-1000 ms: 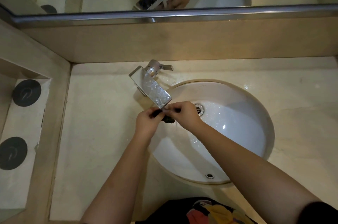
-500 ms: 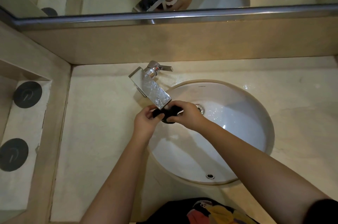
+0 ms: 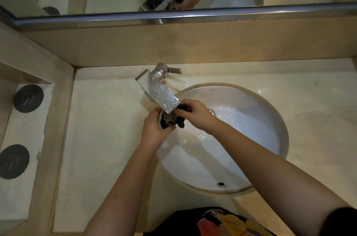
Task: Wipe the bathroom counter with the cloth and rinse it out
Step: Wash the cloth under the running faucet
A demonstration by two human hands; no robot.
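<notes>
Rinse step in hand. We found both hands at the left rim of the basin (image 3: 270, 112), directly below the spout end of the chrome faucet (image 3: 157, 93). Left hand (image 3: 154, 129) and right hand (image 3: 195, 115) each had their fingers curled tight on the dark cloth (image 3: 172, 121), which was bunched into a wad between them, touching both palms. Water showed as a glitter along the open spout trough and as splashes around the drain (image 3: 211, 111), so we judged the tap to be running; the lever handle (image 3: 172, 70) pointed right. Whether the stream actually struck the cloth we could not tell, since the spout end hid that spot.

The tabletop (image 3: 108, 129) around the basin looked wet in patches near the rim and bare otherwise, which suggested to us that wiping was done or nearly so.

Next move, in our judgement: work the wad under the flow, then twist the two ends against each other to wring it over the basin, keeping drips off the tabletop, before shutting the lever.
</notes>
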